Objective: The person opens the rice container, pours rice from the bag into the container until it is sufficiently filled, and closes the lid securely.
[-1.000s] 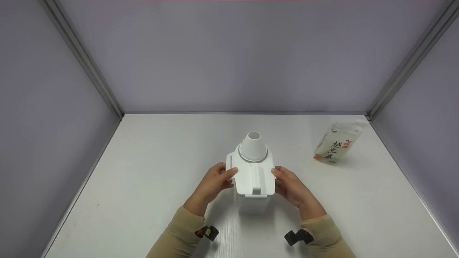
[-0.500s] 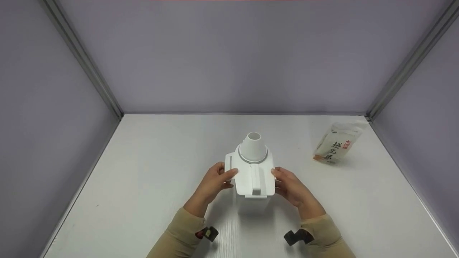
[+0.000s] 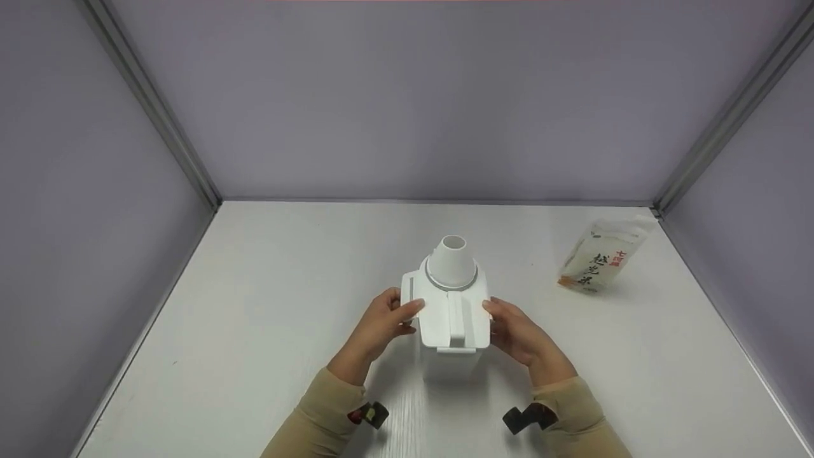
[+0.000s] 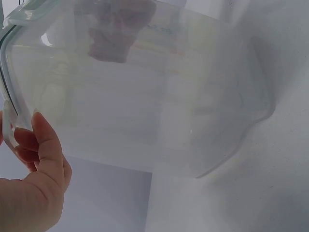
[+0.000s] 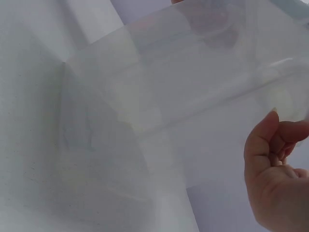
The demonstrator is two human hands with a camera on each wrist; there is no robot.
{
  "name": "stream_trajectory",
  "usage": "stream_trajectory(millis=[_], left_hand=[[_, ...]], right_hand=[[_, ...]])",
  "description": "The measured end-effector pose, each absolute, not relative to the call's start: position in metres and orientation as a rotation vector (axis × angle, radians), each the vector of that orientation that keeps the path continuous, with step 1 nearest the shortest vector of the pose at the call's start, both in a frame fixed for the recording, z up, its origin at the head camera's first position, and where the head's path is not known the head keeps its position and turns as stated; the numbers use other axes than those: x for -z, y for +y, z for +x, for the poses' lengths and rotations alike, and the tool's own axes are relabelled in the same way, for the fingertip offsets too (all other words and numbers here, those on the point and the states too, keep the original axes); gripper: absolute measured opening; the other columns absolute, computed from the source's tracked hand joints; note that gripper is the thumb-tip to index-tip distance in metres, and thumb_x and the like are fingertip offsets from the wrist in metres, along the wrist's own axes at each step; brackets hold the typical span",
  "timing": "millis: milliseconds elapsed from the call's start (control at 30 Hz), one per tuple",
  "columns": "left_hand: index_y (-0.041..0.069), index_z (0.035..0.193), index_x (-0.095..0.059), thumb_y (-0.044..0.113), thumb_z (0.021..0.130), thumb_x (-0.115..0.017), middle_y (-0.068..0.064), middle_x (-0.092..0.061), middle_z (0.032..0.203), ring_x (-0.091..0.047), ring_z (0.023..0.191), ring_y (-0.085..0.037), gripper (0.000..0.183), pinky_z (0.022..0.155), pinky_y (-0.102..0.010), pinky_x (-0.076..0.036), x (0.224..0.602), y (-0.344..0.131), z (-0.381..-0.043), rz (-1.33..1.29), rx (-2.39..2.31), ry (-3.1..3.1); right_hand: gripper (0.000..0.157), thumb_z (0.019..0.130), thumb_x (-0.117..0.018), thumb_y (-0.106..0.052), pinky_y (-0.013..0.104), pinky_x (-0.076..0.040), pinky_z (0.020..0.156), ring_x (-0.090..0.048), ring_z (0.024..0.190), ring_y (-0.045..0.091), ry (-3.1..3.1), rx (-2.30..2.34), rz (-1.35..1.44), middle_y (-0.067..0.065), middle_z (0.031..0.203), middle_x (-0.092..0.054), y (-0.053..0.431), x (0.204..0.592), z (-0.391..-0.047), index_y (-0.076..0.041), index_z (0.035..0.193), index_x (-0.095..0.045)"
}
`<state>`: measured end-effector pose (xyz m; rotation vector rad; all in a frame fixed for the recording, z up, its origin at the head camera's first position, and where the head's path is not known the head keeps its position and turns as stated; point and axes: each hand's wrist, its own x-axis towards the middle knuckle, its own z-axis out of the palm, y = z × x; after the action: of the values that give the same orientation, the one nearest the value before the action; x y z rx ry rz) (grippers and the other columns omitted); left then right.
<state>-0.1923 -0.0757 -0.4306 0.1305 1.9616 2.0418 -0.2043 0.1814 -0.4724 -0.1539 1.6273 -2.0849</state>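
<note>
A clear plastic storage container (image 4: pixel 120 106) stands upright on the table, topped by a white lid (image 3: pixel 435 321) with a cone-shaped spout (image 3: pixel 453 264) at its far end. My left hand (image 3: pixel 375 324) grips the lid's left side, thumb on top and fingers curled at the side latch (image 4: pixel 7 126). On the opposite side, my right hand (image 3: pixel 518 327) pinches the lid's edge, its thumb on top and its other fingers bent below. In the right wrist view the container's see-through wall (image 5: pixel 193 96) fills the middle, and the far hand shows blurred through it.
A bag of rice (image 3: pixel 598 257) with dark and red lettering leans at the back right of the white table (image 3: pixel 286 267). Grey panels (image 3: pixel 407 102) enclose the back and both sides. Dark wrist mounts (image 3: pixel 529 418) stick inward from both sleeves.
</note>
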Motion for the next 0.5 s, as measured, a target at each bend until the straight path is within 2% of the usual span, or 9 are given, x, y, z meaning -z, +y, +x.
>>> stream_trajectory(millis=[233,500], left_hand=[[-0.005,0.109,-0.048,0.017,0.091,-0.061,-0.003,-0.053,0.084,-0.053,0.08,-0.018,0.031,0.071,-0.03,-0.051,0.4297,-0.0762,-0.192,0.148,-2.05,1.945],[-0.005,0.109,-0.049,0.018,0.091,-0.061,-0.003,-0.053,0.083,-0.052,0.077,-0.014,0.032,0.072,-0.031,-0.051,0.4296,-0.076,-0.192,0.139,-2.033,1.967]], right_hand=[[0.042,0.097,-0.038,-0.022,0.031,-0.051,0.08,-0.06,0.087,0.015,1.604,2.094,-0.185,0.007,0.099,-0.062,0.1801,0.4724,-0.2045,0.008,0.126,-0.04],[0.042,0.097,-0.038,-0.022,0.031,-0.051,0.08,-0.059,0.088,0.016,1.604,2.092,-0.189,0.007,0.1,-0.062,0.18,0.4724,-0.2045,0.007,0.127,-0.041]])
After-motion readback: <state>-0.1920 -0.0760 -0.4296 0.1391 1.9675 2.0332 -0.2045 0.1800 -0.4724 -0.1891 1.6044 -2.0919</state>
